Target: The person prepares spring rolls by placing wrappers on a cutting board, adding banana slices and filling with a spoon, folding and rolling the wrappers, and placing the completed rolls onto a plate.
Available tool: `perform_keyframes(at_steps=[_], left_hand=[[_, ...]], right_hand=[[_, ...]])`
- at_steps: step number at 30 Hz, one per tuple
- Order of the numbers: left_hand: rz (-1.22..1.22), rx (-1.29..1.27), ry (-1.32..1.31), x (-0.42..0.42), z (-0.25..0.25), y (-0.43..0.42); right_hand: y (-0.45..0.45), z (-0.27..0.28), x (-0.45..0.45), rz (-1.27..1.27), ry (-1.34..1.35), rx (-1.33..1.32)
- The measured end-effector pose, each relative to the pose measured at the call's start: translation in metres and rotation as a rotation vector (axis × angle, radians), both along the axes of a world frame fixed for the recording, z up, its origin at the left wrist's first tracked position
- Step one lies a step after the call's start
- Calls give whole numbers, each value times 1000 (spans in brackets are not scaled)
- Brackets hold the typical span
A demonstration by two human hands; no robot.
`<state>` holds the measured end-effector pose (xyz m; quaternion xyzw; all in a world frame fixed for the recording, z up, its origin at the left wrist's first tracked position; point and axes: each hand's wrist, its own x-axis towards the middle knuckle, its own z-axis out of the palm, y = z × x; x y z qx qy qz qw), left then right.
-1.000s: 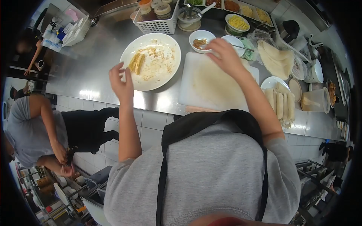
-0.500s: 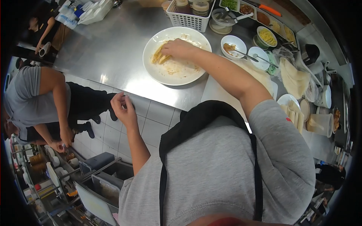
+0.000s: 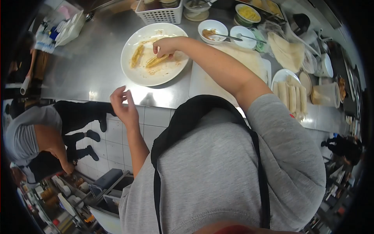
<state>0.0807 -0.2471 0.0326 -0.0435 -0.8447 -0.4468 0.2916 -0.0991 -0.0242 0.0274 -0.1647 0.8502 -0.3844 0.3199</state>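
On the steel counter sits a large white plate (image 3: 128,64) with reddish-brown crumbs and smears. A long, ridged yellow food strip (image 3: 137,55) lies on its left side. My right hand (image 3: 166,46) reaches over the plate from the right, fingers bent down and closed on the end of another yellow food strip (image 3: 156,61) near the middle; the fingertips are partly hidden. My left hand (image 3: 124,107) hovers off the counter's front edge, holding nothing, its fingers loosely curled and apart.
Right of the plate are a cutting board (image 3: 198,84) with pale wrapper sheets (image 3: 241,56), a bowl of brown filling (image 3: 218,28) with a spoon, and a plate of pale rolls (image 3: 290,93). A white basket (image 3: 161,16) stands behind. Another person (image 3: 35,132) bends at the left.
The view has shifted, and the plate appears farther left. The two yellow strips, close together under my right hand before, now lie apart. My left hand stays raised off the counter.
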Motion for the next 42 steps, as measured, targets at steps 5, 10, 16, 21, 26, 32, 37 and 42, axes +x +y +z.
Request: perform_keyframes(at_steps=[5,10,16,21,26,32,37,42], left_hand=[[-175,-8,-32,-19,4,44],[-248,10,-16,-21,9,56],[-348,14,-83,-15,1,70],[-506,59,-131,-12,-5,106],[-693,-1,-122,-12,-3,153],[-830,-55,-58,-26,-1,192],[-865,-158,-31,-25,-15,207],[-858,-338,30,-23,-33,217]], right_hand=[[8,-8,9,-353,-361,-335],[53,29,48,-334,-381,-718],[188,46,149,-552,-148,-703],[261,18,216,-841,-213,-612],[256,0,229,-869,-255,-545],[242,3,203,-779,21,-534],[246,-6,224,-338,610,-62],[243,-13,247,-478,618,-149]])
